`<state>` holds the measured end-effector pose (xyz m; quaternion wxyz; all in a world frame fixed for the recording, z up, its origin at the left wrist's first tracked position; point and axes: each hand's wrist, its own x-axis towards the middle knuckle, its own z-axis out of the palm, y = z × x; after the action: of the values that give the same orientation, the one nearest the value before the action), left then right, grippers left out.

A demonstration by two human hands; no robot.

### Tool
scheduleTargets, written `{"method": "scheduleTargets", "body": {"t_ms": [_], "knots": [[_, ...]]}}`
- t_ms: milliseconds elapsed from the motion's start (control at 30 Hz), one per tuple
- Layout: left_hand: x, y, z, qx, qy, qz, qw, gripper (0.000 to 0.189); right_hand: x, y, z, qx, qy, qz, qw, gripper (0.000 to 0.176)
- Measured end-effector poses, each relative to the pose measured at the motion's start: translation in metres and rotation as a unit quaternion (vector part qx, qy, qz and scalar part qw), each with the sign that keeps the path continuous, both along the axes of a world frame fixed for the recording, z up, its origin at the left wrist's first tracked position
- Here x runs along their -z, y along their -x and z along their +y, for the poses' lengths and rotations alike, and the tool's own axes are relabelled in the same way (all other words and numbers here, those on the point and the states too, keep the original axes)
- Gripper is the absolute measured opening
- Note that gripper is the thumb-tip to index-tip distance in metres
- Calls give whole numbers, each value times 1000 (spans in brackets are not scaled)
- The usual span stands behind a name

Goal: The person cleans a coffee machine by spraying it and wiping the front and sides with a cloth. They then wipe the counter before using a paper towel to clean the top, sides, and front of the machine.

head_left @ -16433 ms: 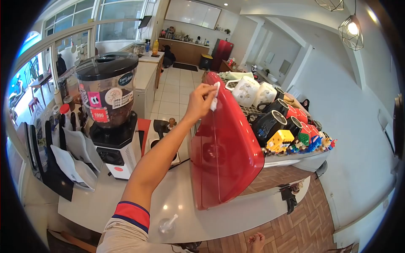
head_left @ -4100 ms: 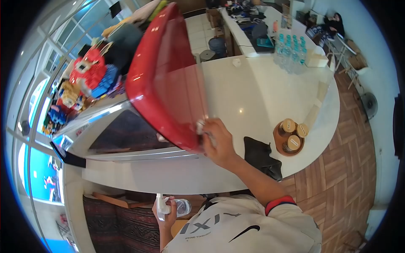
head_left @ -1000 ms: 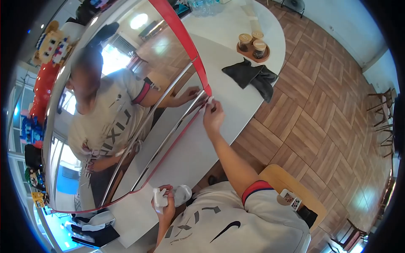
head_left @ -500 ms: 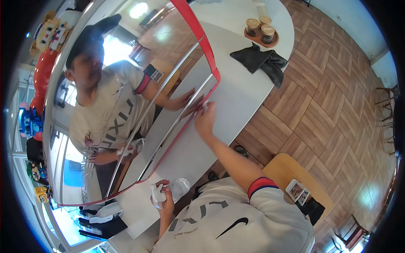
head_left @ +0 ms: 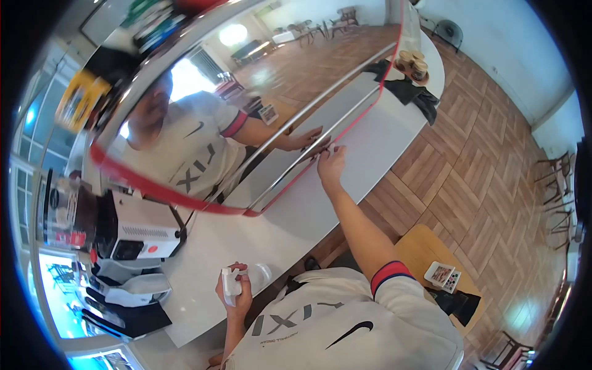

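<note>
right hand [head_left: 331, 165] presses wipe [head_left: 333, 147] on mirrored panel [head_left: 290, 74]; left hand [head_left: 236, 295] grips spray bottle [head_left: 246, 280].

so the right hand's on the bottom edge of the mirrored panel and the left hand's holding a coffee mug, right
Not quite: the head view shows the left hand holding a clear spray bottle, not a coffee mug. The right hand, pinching a white cloth, is at the bottom edge of the mirrored panel.

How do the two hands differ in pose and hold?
The right hand is stretched out to the edge of the panel; the left hand is low by the torso. The right hand pinches a small white cloth; the left hand grips a spray bottle. Both are closed on something.
</note>
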<state>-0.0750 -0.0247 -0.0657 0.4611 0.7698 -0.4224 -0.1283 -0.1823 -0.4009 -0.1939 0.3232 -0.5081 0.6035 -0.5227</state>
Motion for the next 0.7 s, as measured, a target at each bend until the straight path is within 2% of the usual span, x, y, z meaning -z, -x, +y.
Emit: {"method": "scheduleTargets", "body": {"t_ms": [67,133,167,300,333,400,433,467,533,600,667,700], "knots": [[4,-13,27,-37,18,4,999,16,19,-32,47,-18,-96,-33,995,30],[13,-25,46,-38,40,8,998,14,44,-70,99,-60,-114,-105,986,30],[19,-31,52,-58,50,28,997,14,19,-79,127,-75,-195,-118,971,31],[36,-48,54,-75,87,58,992,15,-40,-84,205,-257,-215,-162,928,24],[36,-50,53,-69,84,49,993,15,-34,-81,210,-261,-208,-156,930,24],[29,-51,47,-81,89,34,992,13,-27,-73,207,-282,-250,-253,891,25],[26,-51,44,-76,90,24,993,12,-23,-67,198,-244,-344,-310,852,22],[24,-51,43,-68,90,14,993,11,-16,-64,191,-255,-341,-302,853,22],[35,-52,39,-77,120,15,990,9,9,-64,174,-254,-452,-451,727,18],[43,-54,37,-63,125,4,990,9,11,-75,172,-260,-453,-459,719,17],[43,-54,35,-67,141,-1,988,9,-8,-79,179,-271,-455,-508,679,18],[44,-53,37,-63,145,-7,987,9,-27,-73,188,-279,-459,-496,682,18]]}}
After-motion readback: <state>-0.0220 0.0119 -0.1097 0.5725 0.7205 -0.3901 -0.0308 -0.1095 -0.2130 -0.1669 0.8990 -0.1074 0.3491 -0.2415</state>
